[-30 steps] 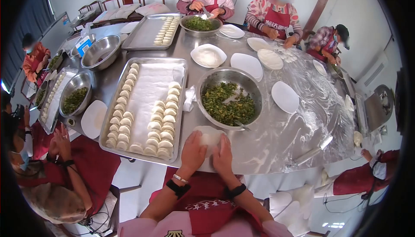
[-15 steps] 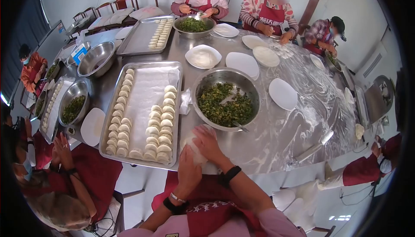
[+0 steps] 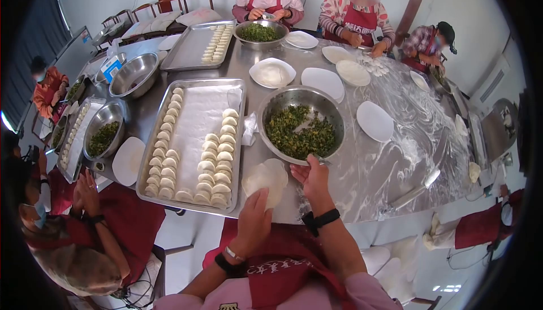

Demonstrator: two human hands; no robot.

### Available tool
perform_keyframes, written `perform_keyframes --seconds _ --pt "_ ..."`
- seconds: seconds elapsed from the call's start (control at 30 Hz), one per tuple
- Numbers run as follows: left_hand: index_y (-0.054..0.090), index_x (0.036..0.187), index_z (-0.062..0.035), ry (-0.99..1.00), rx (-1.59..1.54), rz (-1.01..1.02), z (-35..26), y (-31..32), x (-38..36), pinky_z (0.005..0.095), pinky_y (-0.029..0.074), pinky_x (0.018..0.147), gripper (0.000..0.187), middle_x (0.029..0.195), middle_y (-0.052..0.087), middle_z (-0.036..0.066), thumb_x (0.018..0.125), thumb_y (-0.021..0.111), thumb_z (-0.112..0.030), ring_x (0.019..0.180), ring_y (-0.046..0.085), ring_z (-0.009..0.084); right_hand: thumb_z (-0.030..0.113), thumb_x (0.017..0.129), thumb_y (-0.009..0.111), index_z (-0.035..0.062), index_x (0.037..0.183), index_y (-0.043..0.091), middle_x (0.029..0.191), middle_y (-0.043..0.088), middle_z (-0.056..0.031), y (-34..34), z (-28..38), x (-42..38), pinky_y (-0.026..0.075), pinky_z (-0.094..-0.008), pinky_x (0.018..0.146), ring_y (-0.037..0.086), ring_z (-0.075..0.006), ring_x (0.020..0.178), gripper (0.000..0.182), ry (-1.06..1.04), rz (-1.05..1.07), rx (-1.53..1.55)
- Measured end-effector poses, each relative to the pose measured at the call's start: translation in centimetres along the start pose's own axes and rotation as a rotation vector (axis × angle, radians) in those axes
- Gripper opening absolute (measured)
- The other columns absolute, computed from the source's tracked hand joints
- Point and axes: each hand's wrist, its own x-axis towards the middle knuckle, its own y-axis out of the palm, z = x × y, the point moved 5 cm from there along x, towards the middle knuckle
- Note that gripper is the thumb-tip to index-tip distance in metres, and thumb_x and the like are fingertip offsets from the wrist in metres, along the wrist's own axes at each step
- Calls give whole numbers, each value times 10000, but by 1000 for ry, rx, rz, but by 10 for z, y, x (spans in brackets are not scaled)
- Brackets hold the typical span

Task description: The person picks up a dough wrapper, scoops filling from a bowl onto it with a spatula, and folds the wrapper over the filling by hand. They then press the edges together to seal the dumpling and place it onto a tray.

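My left hand (image 3: pixel 254 219) is closed on a thin round dumpling wrapper (image 3: pixel 274 196) at the table's near edge. Other pale wrappers (image 3: pixel 261 175) overlap just behind it. At the near rim of a steel bowl (image 3: pixel 266 140), my right hand (image 3: pixel 312 181) has its fingers around the metal handle of a utensil (image 3: pixel 323 162). The utensil's other end is hidden. Chopped green filling (image 3: pixel 300 134) covers the bowl's bottom. Left of my hands, a metal tray (image 3: pixel 240 117) lined with white paper carries rows of folded dumplings (image 3: pixel 223 157).
White plates (image 3: pixel 375 121) stand to the right and beyond the bowl. Flour (image 3: pixel 418 123) is smeared across the steel table's right side. A person (image 3: pixel 90 214) sits close on my left with hands together. Several co-workers (image 3: pixel 359 21) work around the table.
My right hand has left the wrappers and moved right to the utensil handle at the bowl's rim. My left hand stays with the wrappers, which are now more exposed. The view has shifted slightly.
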Motion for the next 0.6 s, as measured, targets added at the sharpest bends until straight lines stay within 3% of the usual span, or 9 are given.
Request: perform_keyframes --seconds 0.27,0.5,0.6 --pt "500 1286 67 -73 290 -71 27 23 44 457 443 1033 560 1303 527 235 812 716 -137 1240 493 425 194 936 576 -107 1008 579 887 701 -250 -47 11 -32 639 -371 614 738 -334 760 310 -27 -97 -25" --pt "545 1122 9 -183 156 -85 47 27 48 468 457 986 415 1241 558 199 789 744 -138 1199 510 402 181 945 548 -93 1027 597 902 710 -237 -108 15 -114 637 -387 603 735 -349 755 290 2 -156 -52" --pt "554 1049 -14 -170 66 -121 46 23 53 474 462 944 353 1175 586 171 764 744 -102 1142 531 396 164 945 544 -86 1106 565 944 703 -251 -126 11 -137 639 -387 600 734 -354 757 298 56 -151 -61"
